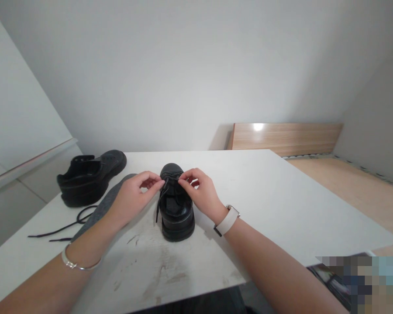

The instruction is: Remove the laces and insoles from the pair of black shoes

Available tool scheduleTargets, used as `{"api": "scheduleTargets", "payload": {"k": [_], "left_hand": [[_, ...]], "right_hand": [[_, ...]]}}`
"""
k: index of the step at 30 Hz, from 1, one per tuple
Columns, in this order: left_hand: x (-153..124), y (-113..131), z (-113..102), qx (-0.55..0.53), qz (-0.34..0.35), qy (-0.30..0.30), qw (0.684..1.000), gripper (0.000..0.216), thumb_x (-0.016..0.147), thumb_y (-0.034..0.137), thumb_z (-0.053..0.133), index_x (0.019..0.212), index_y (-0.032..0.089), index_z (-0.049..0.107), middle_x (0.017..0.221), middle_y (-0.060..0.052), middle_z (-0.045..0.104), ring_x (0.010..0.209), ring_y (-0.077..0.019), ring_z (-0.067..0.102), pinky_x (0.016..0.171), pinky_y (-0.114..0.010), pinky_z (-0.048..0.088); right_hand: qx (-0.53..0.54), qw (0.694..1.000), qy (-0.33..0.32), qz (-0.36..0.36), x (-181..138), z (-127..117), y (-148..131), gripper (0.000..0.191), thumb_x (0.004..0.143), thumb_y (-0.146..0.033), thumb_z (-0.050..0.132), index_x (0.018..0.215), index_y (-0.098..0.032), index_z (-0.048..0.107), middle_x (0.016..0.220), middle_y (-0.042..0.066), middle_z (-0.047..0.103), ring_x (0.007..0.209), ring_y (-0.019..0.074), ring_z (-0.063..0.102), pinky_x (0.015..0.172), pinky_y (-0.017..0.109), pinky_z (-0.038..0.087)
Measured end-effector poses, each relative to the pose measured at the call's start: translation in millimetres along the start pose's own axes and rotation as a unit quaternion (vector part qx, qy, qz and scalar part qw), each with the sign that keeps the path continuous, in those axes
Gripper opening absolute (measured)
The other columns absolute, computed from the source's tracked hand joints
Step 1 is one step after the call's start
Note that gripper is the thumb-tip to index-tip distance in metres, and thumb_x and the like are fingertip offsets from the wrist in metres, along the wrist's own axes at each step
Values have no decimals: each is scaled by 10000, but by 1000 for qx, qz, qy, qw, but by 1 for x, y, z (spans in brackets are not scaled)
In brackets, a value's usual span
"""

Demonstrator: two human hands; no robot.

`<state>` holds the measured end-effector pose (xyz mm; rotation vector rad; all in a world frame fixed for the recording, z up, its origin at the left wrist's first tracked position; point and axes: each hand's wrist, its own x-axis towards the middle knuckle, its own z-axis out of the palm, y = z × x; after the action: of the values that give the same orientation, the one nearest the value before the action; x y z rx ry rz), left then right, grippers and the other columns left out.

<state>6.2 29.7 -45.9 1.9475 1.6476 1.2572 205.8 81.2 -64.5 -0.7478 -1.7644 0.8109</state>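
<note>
A black lace-up shoe (pixel 178 224) stands upright on the white table, its heel towards me and its toe pointing away. My left hand (pixel 131 196) pinches the black shoelace (pixel 157 210) at the left side of the lacing, and one lace end hangs down that side of the shoe. On the other side, my right hand (pixel 203 192) has thumb and forefinger closed on the lace near the eyelets. The fingertips partly hide the lacing. A bracelet (pixel 72 264) circles my left wrist, and a watch with a pale strap (pixel 227 221) is on my right.
Another black shoe (pixel 81 185) stands at the table's left, with a loose black lace (pixel 62 228) in front of it. Grey cloth (pixel 105 207) lies beside my left forearm. A wooden board (pixel 288 137) leans by the back wall. Scuff marks (pixel 163 274) stain the white table (pixel 265 196).
</note>
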Motion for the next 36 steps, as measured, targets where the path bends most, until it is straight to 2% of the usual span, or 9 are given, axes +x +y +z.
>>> {"api": "scheduleTargets", "payload": {"k": [10, 13, 17, 21, 25, 29, 33, 34, 36], "left_hand": [[-3, 7, 5, -38, -16, 13, 999, 313, 814, 499, 654, 914, 206, 699, 880, -67, 739, 790, -237, 669, 821, -364, 534], [-3, 6, 6, -21, 4, 12, 1000, 275, 827, 476, 641, 875, 211, 696, 859, -55, 728, 786, -229, 661, 821, -353, 530], [-5, 7, 7, 2, 27, 43, 999, 226, 859, 428, 598, 879, 209, 651, 920, -49, 709, 866, -220, 645, 853, -335, 501], [-6, 10, 6, -24, 10, 47, 999, 218, 892, 424, 556, 890, 211, 600, 905, -40, 681, 867, -212, 638, 786, -314, 491], [-3, 11, 3, -128, -33, 82, 988, 211, 843, 407, 643, 856, 210, 568, 788, -14, 628, 750, -177, 612, 671, -273, 479], [-2, 16, -1, -298, -62, 76, 950, 239, 816, 370, 715, 947, 222, 581, 681, 19, 580, 616, -142, 568, 558, -246, 465], [-4, 22, -4, -382, -79, 55, 919, 232, 793, 363, 756, 890, 208, 612, 638, 35, 535, 420, -52, 343, 370, -177, 192], [-5, 23, -5, -379, -74, 51, 921, 231, 810, 387, 743, 867, 199, 622, 654, 21, 557, 424, -51, 347, 369, -180, 185], [-6, 22, -5, -347, -44, 41, 936, 259, 872, 445, 675, 865, 188, 648, 690, -15, 608, 490, -85, 447, 411, -200, 310]], "right_hand": [[-36, 997, 22, -63, -4, 5, -4, 84, 962, -230, 474, 899, -203, 523, 886, 35, 590, 852, 197, 542, 805, 356, 445], [-45, 995, 42, -79, -5, 4, -5, 24, 911, -215, 526, 929, -200, 518, 903, 43, 585, 863, 207, 537, 817, 377, 453], [-54, 994, 51, -83, -5, 5, -6, 179, 823, -145, 540, 995, -190, 533, 941, 48, 595, 892, 211, 550, 859, 397, 450], [-60, 987, 125, -84, -2, 3, -7, 171, 811, -124, 488, 956, -190, 550, 913, 42, 581, 881, 196, 550, 838, 368, 451], [38, 981, 186, -37, 3, -5, -4, 157, 813, -167, 477, 960, -196, 523, 840, 7, 543, 743, 154, 582, 704, 308, 476], [124, 986, 110, -14, 3, -13, -8, 127, 827, -207, 505, 954, -204, 517, 731, -32, 528, 604, 124, 528, 599, 268, 433], [119, 987, -57, -91, -3, -16, -21, 148, 911, -284, 518, 943, -184, 622, 902, 41, 618, 839, 165, 578, 773, 308, 475], [120, 984, -87, -96, -4, -15, -24, 184, 936, -309, 507, 965, -183, 638, 932, 50, 630, 874, 172, 584, 799, 316, 476], [127, 982, -107, -87, -6, -14, -28, 268, 980, -383, 472, 998, -185, 651, 877, 44, 631, 839, 171, 590, 775, 313, 479]]}}
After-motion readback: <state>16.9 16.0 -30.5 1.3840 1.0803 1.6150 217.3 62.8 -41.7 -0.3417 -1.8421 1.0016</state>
